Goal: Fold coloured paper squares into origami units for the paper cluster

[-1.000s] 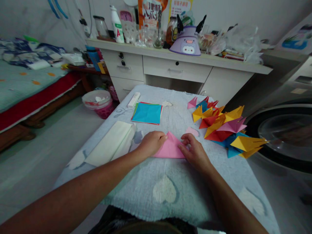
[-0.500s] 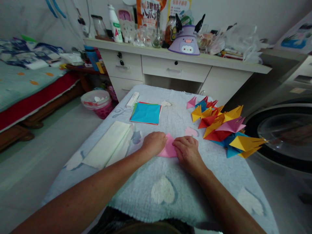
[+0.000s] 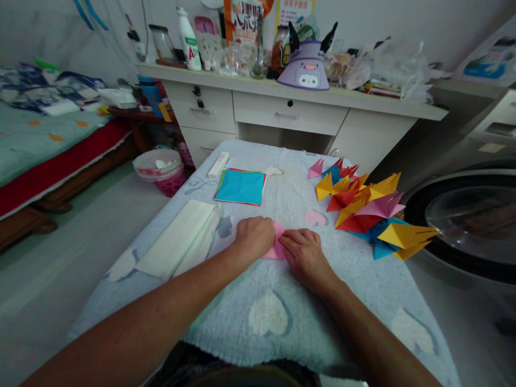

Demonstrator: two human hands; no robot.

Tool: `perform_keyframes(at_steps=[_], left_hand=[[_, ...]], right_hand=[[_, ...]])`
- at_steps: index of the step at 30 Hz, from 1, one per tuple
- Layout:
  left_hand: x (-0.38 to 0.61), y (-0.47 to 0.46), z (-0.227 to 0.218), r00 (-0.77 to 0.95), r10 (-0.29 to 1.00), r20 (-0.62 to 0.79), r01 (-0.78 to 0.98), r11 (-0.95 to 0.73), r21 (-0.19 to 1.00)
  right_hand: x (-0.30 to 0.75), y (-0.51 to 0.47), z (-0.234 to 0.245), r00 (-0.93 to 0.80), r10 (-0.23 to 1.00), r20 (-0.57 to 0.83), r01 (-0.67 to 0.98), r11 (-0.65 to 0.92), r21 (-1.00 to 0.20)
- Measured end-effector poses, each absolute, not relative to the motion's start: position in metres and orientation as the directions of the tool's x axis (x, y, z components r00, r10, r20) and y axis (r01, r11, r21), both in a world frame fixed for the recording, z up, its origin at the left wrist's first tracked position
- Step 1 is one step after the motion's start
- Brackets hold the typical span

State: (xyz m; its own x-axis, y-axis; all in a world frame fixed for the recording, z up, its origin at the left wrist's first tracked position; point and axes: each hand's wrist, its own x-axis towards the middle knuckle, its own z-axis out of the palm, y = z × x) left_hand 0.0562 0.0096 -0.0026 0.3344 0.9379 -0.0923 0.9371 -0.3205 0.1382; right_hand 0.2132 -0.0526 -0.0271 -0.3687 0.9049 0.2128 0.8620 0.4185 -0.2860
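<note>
A pink sheet of origami paper [image 3: 278,248] lies on the cloth-covered table, partly folded and mostly covered by my hands. My left hand [image 3: 255,236] is closed at its left side, fingers curled down against the paper. From the right, my right hand [image 3: 304,251] presses on the paper with its fingers together and bent; the fingertips are partly hidden. Beyond my hands sits a stack of square coloured paper [image 3: 241,186], blue on top. To the right, several folded paper cranes [image 3: 363,201] in yellow, red, blue and pink lie in a bunch.
A folded pale cloth or paper [image 3: 177,236] is left of my forearm, with a small white box [image 3: 219,165] farther back. The white desk [image 3: 274,99] stands behind the table. A pink bin [image 3: 167,180] is on the left floor, a washing machine door [image 3: 463,226] at right.
My right hand has shifted slightly left, closer to my left hand, so less of the pink paper shows between them. The cranes and paper stack stay put.
</note>
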Motion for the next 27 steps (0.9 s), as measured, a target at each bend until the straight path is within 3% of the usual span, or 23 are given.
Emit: perform_keyframes(at_steps=[4,7,11,13,22,27], left_hand=[[0.049,0.003,-0.006,0.413,0.907,0.08,0.906,-0.418,0.071],[0.039,-0.003,-0.013,0.599,0.771,0.219,0.792,-0.61,-0.02],[0.027,-0.018,-0.025,0.798,0.542,0.262,0.57,-0.821,-0.038],[0.022,-0.026,-0.03,0.828,0.491,0.272,0.519,-0.854,-0.039],[0.005,-0.051,-0.033,0.825,0.527,0.202,0.547,-0.835,-0.057],[-0.009,-0.057,-0.032,0.801,0.564,0.201,0.585,-0.808,-0.063]], right_hand=[[0.211,-0.054,-0.025,-0.361,0.91,0.204,0.868,0.408,-0.284],[0.209,-0.053,-0.023,-0.355,0.912,0.205,0.873,0.402,-0.275],[0.207,-0.053,-0.023,-0.343,0.915,0.214,0.88,0.393,-0.266],[0.207,-0.054,-0.023,-0.343,0.915,0.214,0.885,0.391,-0.253],[0.202,-0.057,-0.023,-0.377,0.909,0.176,0.915,0.395,-0.08],[0.204,-0.056,-0.026,-0.4,0.906,0.138,0.908,0.412,-0.074]])
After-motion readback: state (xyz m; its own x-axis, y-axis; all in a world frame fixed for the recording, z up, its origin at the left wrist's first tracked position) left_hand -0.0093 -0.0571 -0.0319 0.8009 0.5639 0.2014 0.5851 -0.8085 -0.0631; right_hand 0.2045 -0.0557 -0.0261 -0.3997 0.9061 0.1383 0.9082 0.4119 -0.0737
